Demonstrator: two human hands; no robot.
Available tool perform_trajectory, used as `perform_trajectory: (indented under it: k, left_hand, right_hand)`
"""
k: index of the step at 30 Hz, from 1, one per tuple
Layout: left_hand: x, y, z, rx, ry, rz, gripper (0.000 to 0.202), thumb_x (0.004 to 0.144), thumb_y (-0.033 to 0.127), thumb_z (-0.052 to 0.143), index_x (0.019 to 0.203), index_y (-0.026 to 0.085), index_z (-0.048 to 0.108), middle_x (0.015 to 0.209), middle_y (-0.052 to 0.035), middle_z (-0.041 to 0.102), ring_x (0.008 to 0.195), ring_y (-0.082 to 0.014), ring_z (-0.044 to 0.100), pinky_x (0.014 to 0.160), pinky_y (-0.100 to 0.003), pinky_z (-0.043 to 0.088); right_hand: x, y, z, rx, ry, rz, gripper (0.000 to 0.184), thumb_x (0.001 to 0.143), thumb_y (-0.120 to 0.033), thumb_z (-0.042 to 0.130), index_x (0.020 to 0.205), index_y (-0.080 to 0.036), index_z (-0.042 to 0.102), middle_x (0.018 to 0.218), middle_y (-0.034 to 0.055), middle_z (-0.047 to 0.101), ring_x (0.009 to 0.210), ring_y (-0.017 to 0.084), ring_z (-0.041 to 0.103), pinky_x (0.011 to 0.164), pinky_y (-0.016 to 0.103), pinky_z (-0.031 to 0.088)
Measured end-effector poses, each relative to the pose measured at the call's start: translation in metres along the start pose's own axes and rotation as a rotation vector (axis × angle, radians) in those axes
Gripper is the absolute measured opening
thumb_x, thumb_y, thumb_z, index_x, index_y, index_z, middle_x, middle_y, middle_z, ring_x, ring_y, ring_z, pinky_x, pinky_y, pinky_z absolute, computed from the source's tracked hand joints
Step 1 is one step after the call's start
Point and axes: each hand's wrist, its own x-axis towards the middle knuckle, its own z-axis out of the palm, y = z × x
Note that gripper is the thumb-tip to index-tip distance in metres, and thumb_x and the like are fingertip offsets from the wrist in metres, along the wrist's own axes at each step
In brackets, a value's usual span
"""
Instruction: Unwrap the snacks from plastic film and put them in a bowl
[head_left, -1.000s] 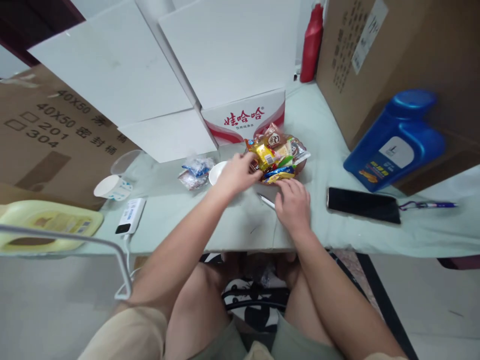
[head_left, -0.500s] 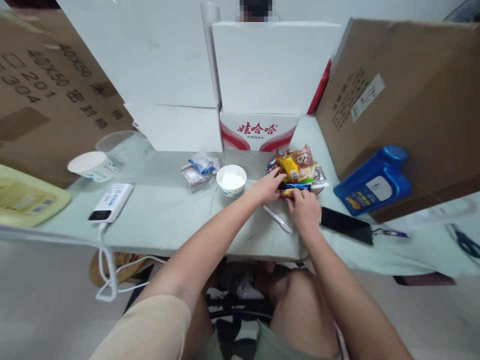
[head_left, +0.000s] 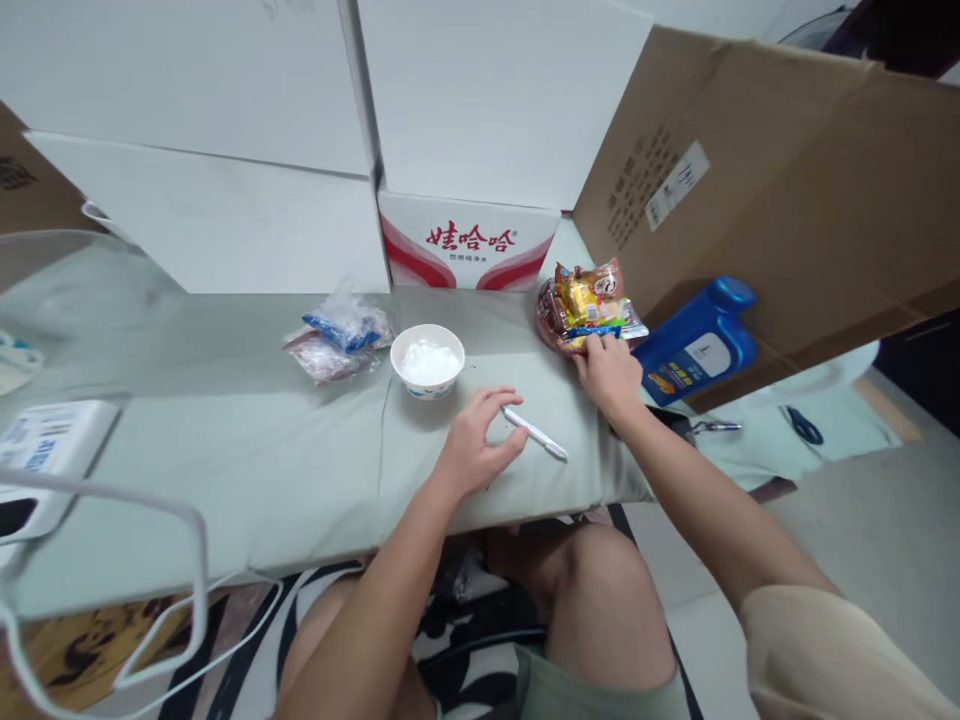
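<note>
Left hand, fingers loosely curled, thumb apart, touches the slim white plastic pen. Right hand, fingers together, rests on glossy crinkled snack packets, far right.

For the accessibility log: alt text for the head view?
The person's left hand curls beside a white pen on a pale green table, while the right hand touches a pile of snack packets. A white bowl stands nearby.

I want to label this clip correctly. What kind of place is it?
Probably a storeroom or home corner used as a workspace: big cardboard boxes stand at the back of a cloth-covered table, with a blue jug beside them.
</note>
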Motion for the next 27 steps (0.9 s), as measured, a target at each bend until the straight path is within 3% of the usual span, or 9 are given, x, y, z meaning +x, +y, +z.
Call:
perform_trajectory:
  k: [4,8,12,14,17,20,23,25,27]
  left_hand:
    - [0.007,-0.008,-0.005,0.0,0.13,0.035,0.021,0.085,0.032,0.06,0.101,0.019,0.065,0.103,-0.0086,0.071,0.099,-0.0213,0.068,0.092,-0.037,0.054]
    - [0.008,-0.018,-0.02,0.02,0.302,0.007,0.019,0.086,0.034,0.058,0.095,0.018,0.063,0.087,-0.0049,0.069,0.083,-0.0181,0.066,0.081,-0.033,0.055]
    - [0.006,-0.027,-0.034,0.179,0.52,-0.039,0.018,0.085,0.035,0.055,0.089,0.019,0.062,0.086,-0.005,0.065,0.084,-0.0194,0.063,0.082,-0.035,0.053]
    - [0.006,-0.033,-0.042,0.316,0.668,-0.121,0.018,0.083,0.034,0.056,0.089,0.019,0.063,0.089,-0.0064,0.06,0.09,-0.0216,0.06,0.087,-0.039,0.051]
    - [0.008,-0.044,-0.053,0.396,0.766,-0.324,0.032,0.075,0.029,0.064,0.105,0.019,0.066,0.105,-0.0085,0.053,0.098,-0.0227,0.057,0.096,-0.042,0.05]
    - [0.011,-0.055,-0.057,0.337,0.598,-0.408,0.054,0.067,0.02,0.069,0.121,0.023,0.063,0.122,-0.0106,0.046,0.111,-0.0241,0.056,0.099,-0.041,0.051]
    - [0.016,-0.061,-0.052,0.278,0.474,-0.419,0.044,0.068,0.02,0.067,0.112,0.023,0.067,0.125,-0.0121,0.046,0.119,-0.0259,0.056,0.098,-0.041,0.053]
    - [0.021,-0.062,-0.046,0.28,0.499,-0.414,0.035,0.069,0.024,0.068,0.104,0.021,0.069,0.125,-0.0127,0.047,0.121,-0.0273,0.056,0.098,-0.042,0.054]
    - [0.027,-0.061,-0.042,0.279,0.532,-0.4,0.033,0.069,0.028,0.069,0.101,0.021,0.069,0.124,-0.0125,0.049,0.12,-0.0275,0.057,0.096,-0.042,0.056]
  right_hand:
    - [0.02,-0.007,-0.009,-0.031,-0.086,0.124,0.034,0.097,-0.034,0.046,0.126,-0.017,0.053,0.129,0.019,0.054,0.118,0.031,0.047,0.079,0.037,0.046]
    - [0.015,-0.013,-0.02,0.034,-0.208,0.136,0.055,0.094,-0.038,0.049,0.146,-0.024,0.038,0.134,0.0188,0.053,0.118,0.033,0.055,0.085,0.042,0.048]
    - [0.015,-0.009,-0.017,0.191,-0.513,0.141,0.064,0.091,-0.037,0.05,0.152,-0.032,0.031,0.126,0.0142,0.064,0.111,0.031,0.064,0.088,0.042,0.049]
    - [0.023,-0.006,-0.015,0.229,-0.566,0.152,0.069,0.088,-0.035,0.054,0.153,-0.032,0.031,0.128,0.0144,0.064,0.113,0.032,0.064,0.089,0.042,0.049]
    - [0.033,-0.002,-0.014,0.265,-0.537,0.154,0.07,0.088,-0.034,0.054,0.154,-0.032,0.03,0.133,0.0171,0.061,0.115,0.034,0.063,0.09,0.044,0.048]
    - [0.031,0.003,-0.014,0.267,-0.48,0.15,0.068,0.089,-0.035,0.053,0.153,-0.034,0.031,0.133,0.0184,0.058,0.115,0.036,0.061,0.088,0.045,0.047]
    - [0.026,0.009,-0.009,0.181,-0.234,0.095,0.059,0.09,-0.034,0.053,0.147,-0.03,0.041,0.14,0.0201,0.049,0.123,0.037,0.051,0.088,0.045,0.044]
    - [0.026,0.012,-0.003,0.121,-0.076,0.005,0.052,0.09,-0.028,0.052,0.142,-0.023,0.047,0.145,0.02,0.045,0.127,0.036,0.045,0.09,0.044,0.041]
    - [0.03,0.014,0.002,0.09,-0.009,-0.063,0.044,0.092,-0.022,0.049,0.136,-0.018,0.052,0.141,0.0195,0.049,0.123,0.032,0.045,0.09,0.041,0.038]
